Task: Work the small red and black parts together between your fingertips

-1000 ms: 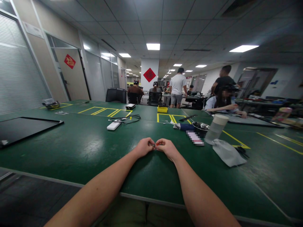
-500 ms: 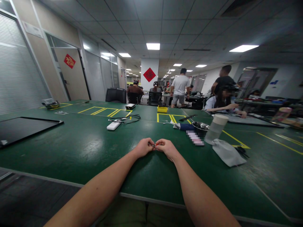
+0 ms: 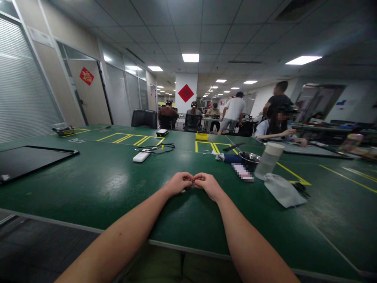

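Note:
Just above the green table, my left hand and my right hand meet, fingertips nearly touching. Between them is a small part with dark metal and red bits, too small to name. Both hands are closed in a pinch on it, the left from one side and the right from the other. Most of the part is hidden by the fingers. A small pale spot shows on the table under my left hand.
Ahead lie a white power strip with black cables and a yellow box. To the right stand a metal bowl, a translucent bottle and a grey pouch. A black tray lies left. A person sits across at right.
My hands stay in nearly the same place, with the fingers shifted slightly around the small part; more red shows. In the background, a person in a white shirt has moved right and leans over.

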Available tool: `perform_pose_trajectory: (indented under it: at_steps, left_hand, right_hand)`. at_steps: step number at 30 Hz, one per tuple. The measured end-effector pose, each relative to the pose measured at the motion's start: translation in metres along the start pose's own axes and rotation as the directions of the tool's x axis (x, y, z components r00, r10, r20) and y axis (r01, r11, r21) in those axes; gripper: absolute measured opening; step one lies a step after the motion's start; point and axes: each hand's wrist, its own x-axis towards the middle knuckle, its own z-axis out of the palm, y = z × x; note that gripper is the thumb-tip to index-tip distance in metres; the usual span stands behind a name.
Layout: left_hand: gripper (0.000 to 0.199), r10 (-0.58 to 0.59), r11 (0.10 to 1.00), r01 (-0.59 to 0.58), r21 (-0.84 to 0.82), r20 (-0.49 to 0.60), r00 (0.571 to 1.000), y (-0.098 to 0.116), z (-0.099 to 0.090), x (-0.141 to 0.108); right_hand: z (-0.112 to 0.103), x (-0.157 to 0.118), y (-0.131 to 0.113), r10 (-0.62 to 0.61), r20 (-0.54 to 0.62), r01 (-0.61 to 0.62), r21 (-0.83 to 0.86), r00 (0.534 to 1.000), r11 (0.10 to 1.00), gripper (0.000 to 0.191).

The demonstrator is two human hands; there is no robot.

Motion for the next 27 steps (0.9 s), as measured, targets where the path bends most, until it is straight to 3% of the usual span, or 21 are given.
perform_pose_trajectory:
  at_steps: [6, 14, 18, 27]
  left_hand:
    - [0.031, -0.062, 0.967, 0.035, -0.253, -0.101, 0.993, 0.0015, 0.0001, 0.0017]
    - [0.021, -0.136, 0.896, 0.042, -0.442, -0.183, 0.974, 0.001, -0.0024, 0.0058]
    - [0.019, -0.121, 0.901, 0.018, -0.433, -0.212, 0.97, 0.0002, -0.0034, 0.0061]
    - [0.018, -0.027, 0.977, -0.002, -0.213, -0.135, 0.99, -0.0004, 0.0029, 0.0031]
  right_hand:
    - [-0.0021, 0.0035, 0.0002, 0.057, -0.084, -0.05, 0.084, 0.995, 0.995, 0.018]
    - [-0.0077, 0.0041, -0.0057, 0.058, -0.179, -0.032, 0.144, 0.982, 0.989, 0.018]
    - [-0.0082, 0.0037, -0.0038, 0.009, -0.194, 0.018, 0.135, 0.981, 0.991, 0.021]
    - [-0.0025, 0.0023, 0.0008, -0.026, -0.051, 0.026, 0.006, 0.998, 1.0, 0.021]
